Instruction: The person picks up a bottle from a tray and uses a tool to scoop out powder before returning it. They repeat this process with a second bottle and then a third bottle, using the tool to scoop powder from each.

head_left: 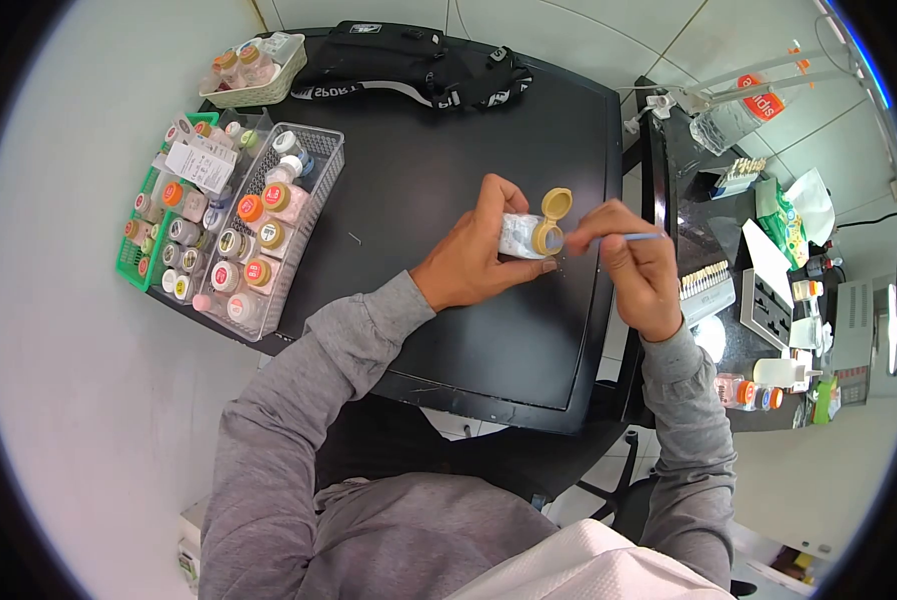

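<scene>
My left hand (477, 252) is wrapped round a small clear bottle (518, 236) with whitish contents. The bottle lies tilted over the black table (439, 345), its mouth turned to the right. Its yellow flip-top cap (558, 204) stands open above the mouth. Just right of the mouth, my right hand (637, 265) pinches a thin light-blue stick (645, 237), whose rear end sticks out past the knuckles. The fingers cover the stick's front end, close to the bottle opening. Small pale specks lie under the mouth.
Left on the table, a grey basket (314, 218) and a green basket (129, 255) hold several capped jars. A cream basket (291, 72) and a black bag (409, 65) lie at the back. On the right counter are shade guides (709, 285) and a plastic bottle (734, 120).
</scene>
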The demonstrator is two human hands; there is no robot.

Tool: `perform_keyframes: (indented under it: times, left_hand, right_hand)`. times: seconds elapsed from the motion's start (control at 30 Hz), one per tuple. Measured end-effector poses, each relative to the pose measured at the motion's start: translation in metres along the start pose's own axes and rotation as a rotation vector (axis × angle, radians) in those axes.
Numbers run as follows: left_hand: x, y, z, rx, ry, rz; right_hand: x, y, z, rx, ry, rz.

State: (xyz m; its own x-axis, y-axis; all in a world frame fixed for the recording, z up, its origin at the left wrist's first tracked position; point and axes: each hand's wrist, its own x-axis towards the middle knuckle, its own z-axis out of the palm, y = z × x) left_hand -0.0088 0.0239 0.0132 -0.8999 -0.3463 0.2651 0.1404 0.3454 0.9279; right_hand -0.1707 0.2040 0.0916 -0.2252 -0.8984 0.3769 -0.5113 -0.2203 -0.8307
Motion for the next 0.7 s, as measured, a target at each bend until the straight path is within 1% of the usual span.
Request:
perform_keyframes:
  times: [0.1, 0.2, 0.33, 0.43, 0.53, 0.6, 0.63, 0.7]
  left_hand:
    - [0.001, 0.0, 0.001, 0.034, 0.008, -0.024]
    - [0.001, -0.003, 0.001, 0.03, 0.043, -0.016]
    - [0.0, -0.006, 0.004, 0.018, 0.057, 0.032]
    - [0.005, -0.006, 0.002, -0.045, 0.075, 0.027]
    - [0.002, -0.01, 0.006, 0.063, 0.057, 0.132]
    - [0.004, -0.007, 0.003, 0.001, 0.074, 0.137]
    - [0.004, -0.005, 0.002, -0.032, 0.081, 0.139]
    - [0.002, -0.002, 0.002, -0.007, 0.035, 0.112]
  right_hand:
    - [-0.002, 0.005, -0.002, 0.008, 0.042, -0.088]
    - [0.002, 0.001, 0.0, -0.052, -0.03, -0.103]
    - [-0.001, 0.002, -0.002, 0.013, 0.005, -0.061]
    - [0.0, 0.002, -0.002, 0.038, -0.002, -0.046]
    - [-0.002, 0.005, -0.002, 0.077, 0.011, -0.02]
    - [-0.002, 0.005, -0.003, 0.094, 0.058, -0.03]
    - [-0.002, 0.004, -0.004, 0.072, 0.037, -0.017]
    - [-0.002, 0.003, -0.003, 0.028, 0.001, 0.006]
